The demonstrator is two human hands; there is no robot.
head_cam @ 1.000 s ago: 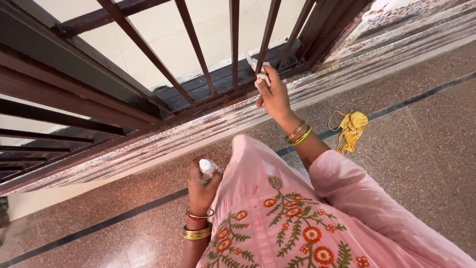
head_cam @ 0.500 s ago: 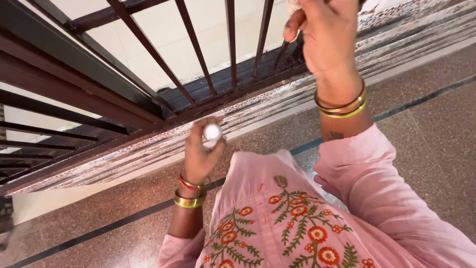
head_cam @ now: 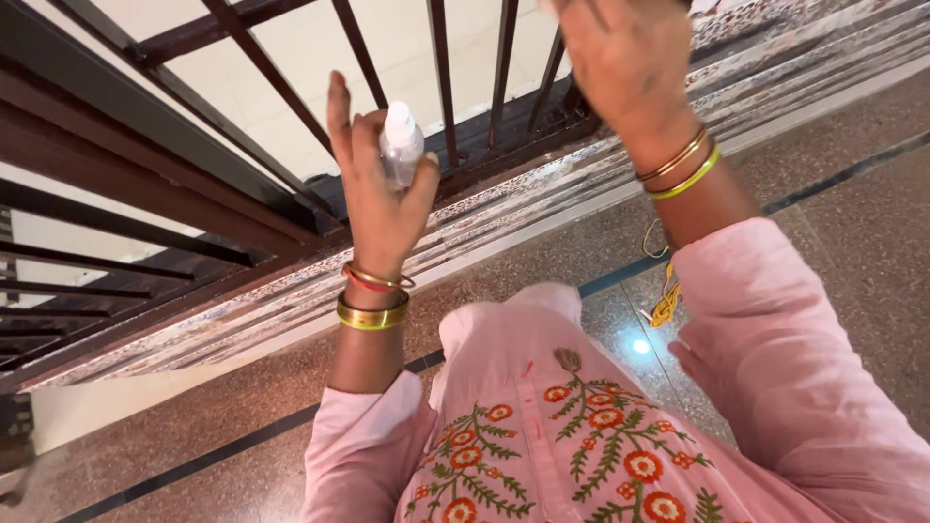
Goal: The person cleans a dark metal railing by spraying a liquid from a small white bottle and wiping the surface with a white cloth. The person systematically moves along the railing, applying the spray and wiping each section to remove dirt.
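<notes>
Far left, at nine o'clock: dark brown metal grille (head_cam: 145, 184), bars slanting up toward twelve, pale wall beyond. Below it, a worn patterned sill (head_cam: 291, 310) running from eight o'clock up to two. Just left of centre: left hand (head_cam: 380, 194) raised, palm toward the camera, thumb and fingers (head_cam: 339, 116) wrapped loosely round a small clear spray bottle (head_cam: 399, 145) with a white cap; index finger stretched straight up at eleven, free of the bottle. Bottle upright, long axis near vertical, tilted slightly toward one o'clock, cap pointing at the grille bars just behind. Red and gold bangles (head_cam: 373, 298) on that wrist. Bottom centre: pink garment (head_cam: 581, 426) with orange floral embroidery. Up at one o'clock: right hand (head_cam: 620, 58) lifted close to the camera, back of the hand showing, fingertips cut off by the top edge, so open or closed cannot be told, nor whether anything sits in it. Well apart from the bottle, off at its two o'clock; left hand plainly the nearer, already gripping. Right of centre, on the speckled stone floor (head_cam: 852, 252): a scrap of yellow cloth (head_cam: 666, 302), half hidden behind the right forearm.
</notes>
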